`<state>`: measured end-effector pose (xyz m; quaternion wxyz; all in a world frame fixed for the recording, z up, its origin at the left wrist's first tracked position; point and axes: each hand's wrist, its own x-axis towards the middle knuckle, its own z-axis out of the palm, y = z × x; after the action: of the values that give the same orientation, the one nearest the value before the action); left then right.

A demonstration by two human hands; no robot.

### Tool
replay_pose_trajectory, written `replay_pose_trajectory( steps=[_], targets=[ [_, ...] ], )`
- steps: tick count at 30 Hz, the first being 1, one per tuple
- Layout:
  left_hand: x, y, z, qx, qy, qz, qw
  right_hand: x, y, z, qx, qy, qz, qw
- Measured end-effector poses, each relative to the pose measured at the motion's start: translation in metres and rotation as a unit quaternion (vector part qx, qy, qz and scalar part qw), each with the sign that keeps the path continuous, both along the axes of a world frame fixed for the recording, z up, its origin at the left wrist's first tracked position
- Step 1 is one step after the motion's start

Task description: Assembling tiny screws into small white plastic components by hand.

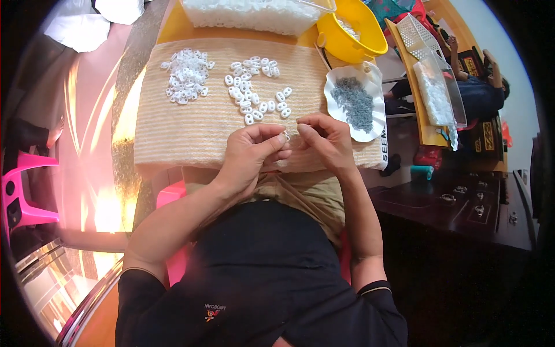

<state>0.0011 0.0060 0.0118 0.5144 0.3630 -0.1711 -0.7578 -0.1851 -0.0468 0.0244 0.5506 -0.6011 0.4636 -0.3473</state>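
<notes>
My left hand (254, 151) is closed above the near edge of the cloth. Between its thumb and forefinger is a small white plastic piece (286, 136). Close beside it my right hand (329, 141) makes a pinch with thumb and forefinger; whatever is in that pinch is too small to name. Beyond my hands lie several white oval pieces with two holes (245, 98), spread loosely. A heap of small white plastic parts (188, 75) sits farther left. Right of the ovals, a white wavy-rimmed dish (376, 87) holds many tiny grey pieces (355, 107).
A striped beige cloth (173, 136) covers the table. At its far side stand a clear bin (254, 26) full of white parts and a yellow basin (370, 49). Another person (483, 95) is at a table on the right. A pink stool (29, 196) stands at left.
</notes>
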Motion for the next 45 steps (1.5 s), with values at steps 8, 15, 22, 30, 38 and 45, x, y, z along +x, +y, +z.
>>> replay_pose_trajectory(
  steps=[8, 15, 22, 30, 38, 45],
  targets=[
    [0.003, -0.002, 0.002, -0.016, 0.008, 0.025, 1.0, 0.013, -0.017, -0.001, -0.305, 0.23, 0.03, 0.924],
    [0.004, -0.003, 0.002, -0.031, 0.009, 0.043, 0.999, 0.023, -0.021, 0.002, -0.309, 0.326, 0.052, 0.892],
    [0.004, -0.003, 0.002, -0.038, 0.012, 0.043, 0.998, 0.023, -0.029, 0.001, -0.322, 0.321, 0.064, 0.889],
    [0.004, -0.003, 0.002, -0.036, 0.013, 0.047, 0.998, 0.022, -0.036, 0.003, -0.304, 0.322, 0.097, 0.891],
    [0.005, -0.004, 0.002, -0.031, 0.016, 0.046, 0.998, 0.02, -0.037, 0.006, -0.317, 0.302, 0.107, 0.893],
    [0.005, -0.004, 0.0, -0.035, 0.015, 0.045, 0.998, 0.02, -0.034, 0.007, -0.291, 0.324, 0.111, 0.893]
  ],
)
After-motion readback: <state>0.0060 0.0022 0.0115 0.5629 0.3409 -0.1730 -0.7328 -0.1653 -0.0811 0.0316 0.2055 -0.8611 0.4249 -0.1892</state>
